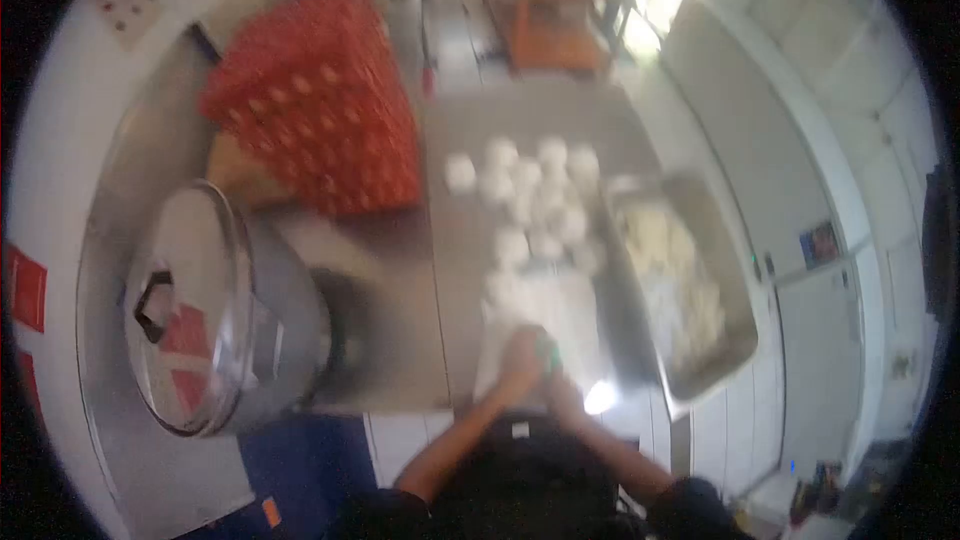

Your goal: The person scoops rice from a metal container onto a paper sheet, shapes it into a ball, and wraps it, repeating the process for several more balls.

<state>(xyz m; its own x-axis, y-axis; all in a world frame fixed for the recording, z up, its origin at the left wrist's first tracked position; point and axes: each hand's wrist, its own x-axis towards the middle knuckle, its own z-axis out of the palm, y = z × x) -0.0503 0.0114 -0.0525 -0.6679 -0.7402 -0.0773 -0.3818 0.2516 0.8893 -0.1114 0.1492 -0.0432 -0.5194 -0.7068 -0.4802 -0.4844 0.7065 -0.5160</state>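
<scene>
My left hand and my right hand are close together over a pale board or cloth at the near edge of the metal table. Something small and green shows between them. Blur hides the fingers of both hands, so their grip cannot be made out. Beyond them, several round white balls lie grouped on the metal surface. To the right, a metal tray holds pale yellowish and white pieces.
A large lidded metal pot stands at the left. Behind it is a tall red stack of trays. An orange piece of furniture is at the far end. Grey cabinet doors line the right side.
</scene>
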